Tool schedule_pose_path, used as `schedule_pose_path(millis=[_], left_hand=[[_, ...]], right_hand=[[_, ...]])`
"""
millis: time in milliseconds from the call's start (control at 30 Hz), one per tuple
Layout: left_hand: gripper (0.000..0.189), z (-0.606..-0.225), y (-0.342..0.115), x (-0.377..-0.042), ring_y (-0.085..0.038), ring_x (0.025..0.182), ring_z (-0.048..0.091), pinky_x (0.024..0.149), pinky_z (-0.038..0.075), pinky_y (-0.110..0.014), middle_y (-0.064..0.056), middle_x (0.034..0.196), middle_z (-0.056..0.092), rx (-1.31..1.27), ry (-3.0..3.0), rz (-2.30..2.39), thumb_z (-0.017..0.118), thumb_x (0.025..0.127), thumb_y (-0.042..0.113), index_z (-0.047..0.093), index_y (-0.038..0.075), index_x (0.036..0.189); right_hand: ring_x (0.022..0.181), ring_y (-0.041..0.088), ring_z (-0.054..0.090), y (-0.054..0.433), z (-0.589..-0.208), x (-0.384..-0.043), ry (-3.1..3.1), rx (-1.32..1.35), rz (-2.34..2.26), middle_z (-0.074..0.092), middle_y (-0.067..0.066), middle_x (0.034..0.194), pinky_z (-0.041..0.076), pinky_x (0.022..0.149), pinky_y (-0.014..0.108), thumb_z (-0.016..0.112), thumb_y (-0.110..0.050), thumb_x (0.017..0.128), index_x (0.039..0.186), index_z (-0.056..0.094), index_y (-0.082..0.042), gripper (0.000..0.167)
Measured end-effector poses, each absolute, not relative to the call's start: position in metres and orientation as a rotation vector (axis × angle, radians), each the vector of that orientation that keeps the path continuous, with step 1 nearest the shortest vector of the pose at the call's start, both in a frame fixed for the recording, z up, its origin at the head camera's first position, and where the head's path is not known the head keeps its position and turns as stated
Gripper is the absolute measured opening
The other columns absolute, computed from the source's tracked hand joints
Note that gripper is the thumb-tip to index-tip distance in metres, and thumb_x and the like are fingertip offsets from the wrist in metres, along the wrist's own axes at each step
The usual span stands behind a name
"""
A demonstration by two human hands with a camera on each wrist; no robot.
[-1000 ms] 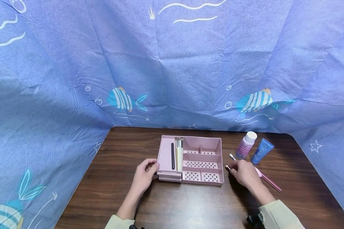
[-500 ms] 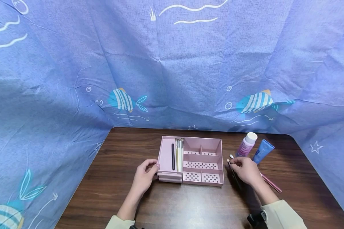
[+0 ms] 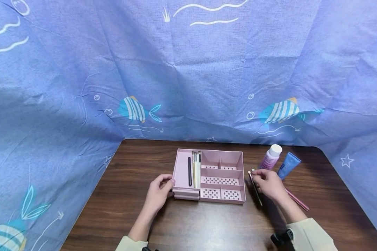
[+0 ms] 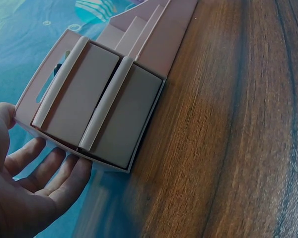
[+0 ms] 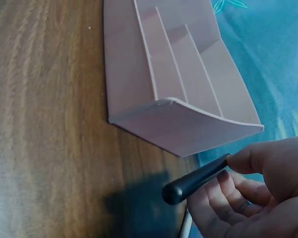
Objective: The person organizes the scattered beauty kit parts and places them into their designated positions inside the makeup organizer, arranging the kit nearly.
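Observation:
My left hand [image 3: 158,191] holds the left front corner of a pink desktop organizer [image 3: 222,152], thumb on its top edge and fingers along its side. In the left wrist view, two small drawers [image 4: 134,111] face me, both closed. On the organizer's left top lie a black stick [image 3: 190,171] and several slim brushes [image 3: 196,170]. Right of the organizer, my right hand [image 3: 270,184] pinches a makeup brush [image 3: 256,192] with a dark handle and a pale tip. In the right wrist view, the rounded black handle end [image 5: 174,193] points away from the fingers.
A white-capped bottle [image 3: 269,158] and a blue tube [image 3: 289,165] stand behind the right hand. A pink stick [image 3: 297,199] lies on the brown table [image 3: 213,230], partly hidden by that hand. Blue fish-print cloth [image 3: 207,87] hangs behind the table.
The right hand has taken hold of the dark brush and moved it slightly away from me, turning its handle into view. The left hand stays on the organizer.

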State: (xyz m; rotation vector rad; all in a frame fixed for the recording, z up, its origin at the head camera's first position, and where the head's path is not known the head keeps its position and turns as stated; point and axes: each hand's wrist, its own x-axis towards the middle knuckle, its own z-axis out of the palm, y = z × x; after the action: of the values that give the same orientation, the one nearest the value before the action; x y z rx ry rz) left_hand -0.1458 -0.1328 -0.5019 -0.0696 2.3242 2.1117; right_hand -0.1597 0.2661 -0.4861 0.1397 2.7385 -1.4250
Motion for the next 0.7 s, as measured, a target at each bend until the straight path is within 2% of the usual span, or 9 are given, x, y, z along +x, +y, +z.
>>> schedule_pose_path(millis=[167,267,400,600,700], left_hand=[[0.025,-0.502,-0.133,-0.145,-0.011,0.088,0.066,0.073,0.063,-0.025,-0.017,0.105,0.070,-0.077,2.350,2.098,0.067,0.097,0.008,0.067,-0.004,0.120],[0.025,-0.502,-0.133,-0.145,-0.011,0.088,0.066,0.074,0.062,-0.024,-0.016,0.106,0.070,-0.077,2.371,2.080,0.067,0.097,0.009,0.067,-0.003,0.119],[0.025,-0.502,-0.133,-0.145,-0.012,0.088,0.066,0.074,0.064,-0.027,-0.016,0.105,0.069,-0.080,2.367,2.078,0.067,0.098,0.009,0.067,-0.003,0.120],[0.026,-0.502,-0.132,-0.146,-0.012,0.086,0.066,0.073,0.066,-0.034,-0.016,0.104,0.069,-0.079,2.335,2.097,0.066,0.098,0.009,0.066,-0.004,0.121],[0.026,-0.501,-0.132,-0.145,-0.013,0.086,0.066,0.074,0.066,-0.035,-0.016,0.103,0.069,-0.086,2.333,2.098,0.066,0.098,0.009,0.066,-0.004,0.121]], right_hand=[[0.062,0.013,0.060,0.264,-0.476,-0.164,2.762,0.092,-1.423,0.066,0.007,0.077,0.054,0.052,0.024,0.058,-0.002,0.098,0.122,0.065,0.013,0.029],[0.067,0.014,0.062,0.263,-0.469,-0.167,2.758,0.043,-1.447,0.068,0.011,0.083,0.059,0.056,0.027,0.056,-0.002,0.099,0.122,0.063,0.015,0.029],[0.072,0.013,0.062,0.260,-0.460,-0.172,2.763,0.014,-1.475,0.069,0.014,0.090,0.061,0.060,0.026,0.057,-0.003,0.101,0.123,0.063,0.014,0.029],[0.076,0.010,0.060,0.253,-0.448,-0.178,2.863,-0.036,-1.430,0.073,0.014,0.095,0.052,0.063,0.020,0.062,-0.010,0.100,0.123,0.067,0.007,0.029],[0.077,0.009,0.061,0.248,-0.443,-0.182,2.855,-0.053,-1.464,0.073,0.015,0.097,0.052,0.063,0.019,0.064,-0.012,0.099,0.123,0.067,0.006,0.030]])
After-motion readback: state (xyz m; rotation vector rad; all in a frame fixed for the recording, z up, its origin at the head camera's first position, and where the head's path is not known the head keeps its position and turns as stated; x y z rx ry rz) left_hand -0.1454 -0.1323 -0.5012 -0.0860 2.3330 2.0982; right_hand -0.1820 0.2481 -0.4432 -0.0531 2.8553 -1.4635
